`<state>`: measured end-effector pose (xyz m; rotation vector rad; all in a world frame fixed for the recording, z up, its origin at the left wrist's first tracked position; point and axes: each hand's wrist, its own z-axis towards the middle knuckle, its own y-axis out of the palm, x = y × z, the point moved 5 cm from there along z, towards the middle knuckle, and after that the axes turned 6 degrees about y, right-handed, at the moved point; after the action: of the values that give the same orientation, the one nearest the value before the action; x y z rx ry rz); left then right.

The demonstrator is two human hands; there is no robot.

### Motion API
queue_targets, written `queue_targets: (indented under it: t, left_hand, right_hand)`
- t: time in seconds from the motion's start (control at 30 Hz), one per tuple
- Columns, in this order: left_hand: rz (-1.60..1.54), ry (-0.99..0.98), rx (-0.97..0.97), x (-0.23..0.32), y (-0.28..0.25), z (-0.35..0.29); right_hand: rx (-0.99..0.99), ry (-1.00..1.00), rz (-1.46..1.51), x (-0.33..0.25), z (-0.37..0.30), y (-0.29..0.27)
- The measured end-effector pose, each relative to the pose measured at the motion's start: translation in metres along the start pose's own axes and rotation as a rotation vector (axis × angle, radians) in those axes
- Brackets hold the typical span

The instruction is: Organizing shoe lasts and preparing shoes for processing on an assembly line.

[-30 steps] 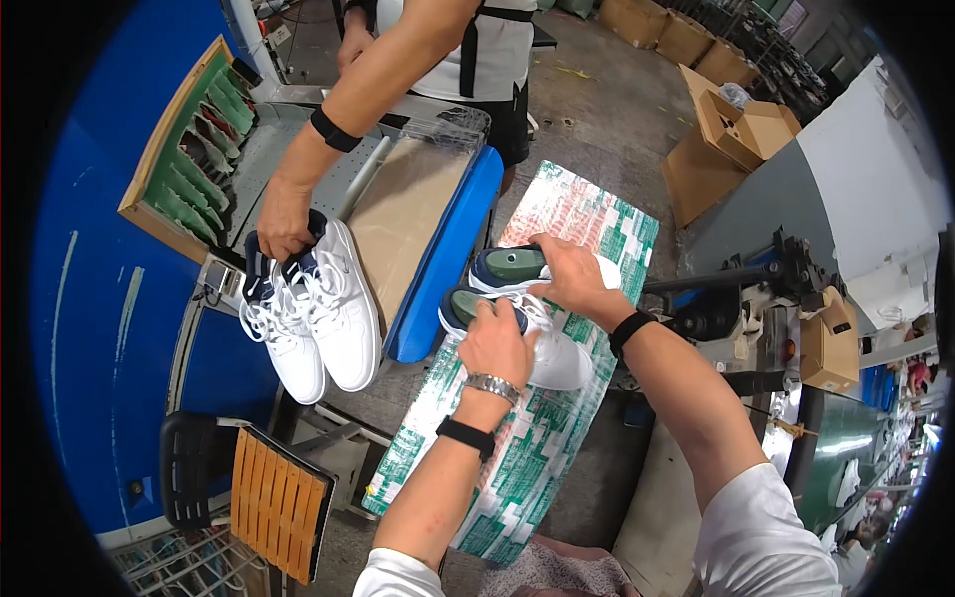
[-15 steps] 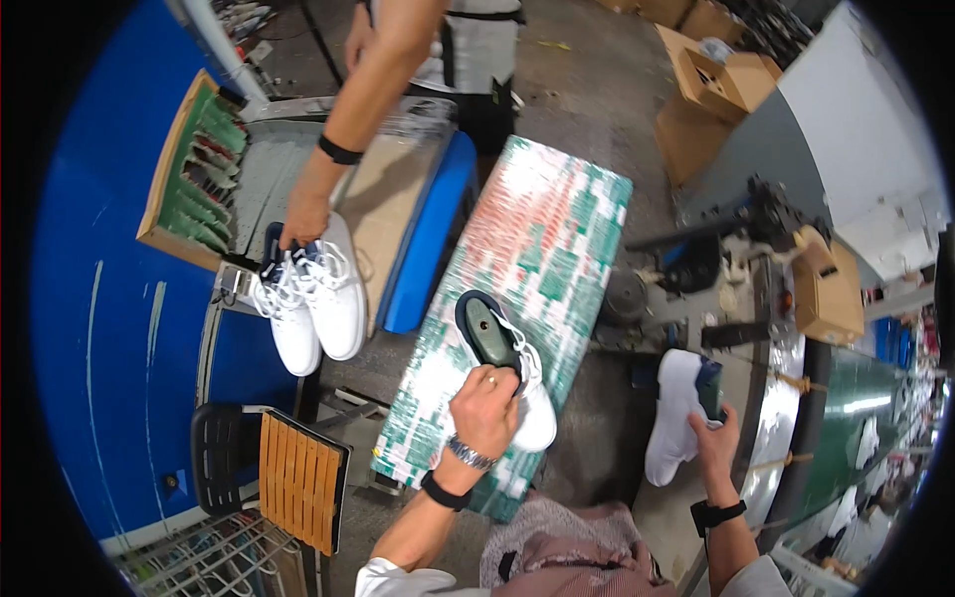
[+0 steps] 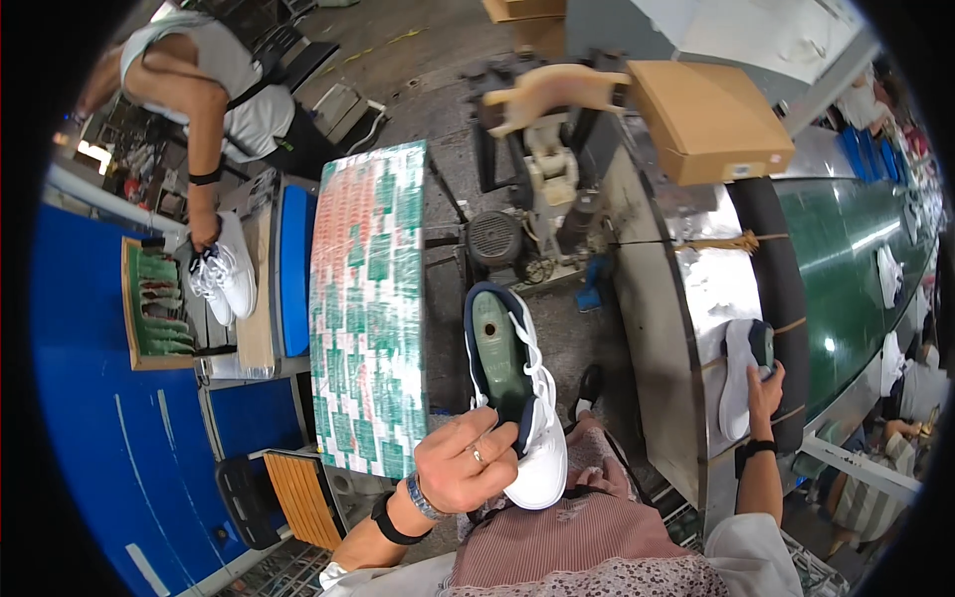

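Partly covered, partly blurred
The bare left hand hides part of the white lace-up shoe with green insert; small white shoes on the glossy green surface seem too blurred for detail.

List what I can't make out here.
Head view: side of the left-hand shoe, partly covered by the left hand.
Head view: whether the right-hand shoe touches the shiny bench; any contact lies behind it.
Head view: inside of the box, under its closed top.

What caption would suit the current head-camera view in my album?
Left hand holding a white shoe, right hand holding a second shoe, patterned board to the left.
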<state>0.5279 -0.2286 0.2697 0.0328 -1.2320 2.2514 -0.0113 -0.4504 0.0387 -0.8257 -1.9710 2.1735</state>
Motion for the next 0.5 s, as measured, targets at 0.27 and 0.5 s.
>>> queue_targets:
  t: [0.27,0.5]
  left_hand:
    - [-0.121,0.243,0.032,0.09,0.071,0.134]
    - [-0.278,-0.135,0.089,0.09,0.114,0.144]
  right_hand:
    - [-0.998,-0.134,1.179,-0.165,-0.105,-0.019]
    - [-1.782,0.676,1.901,-0.222,-0.143,-0.025]
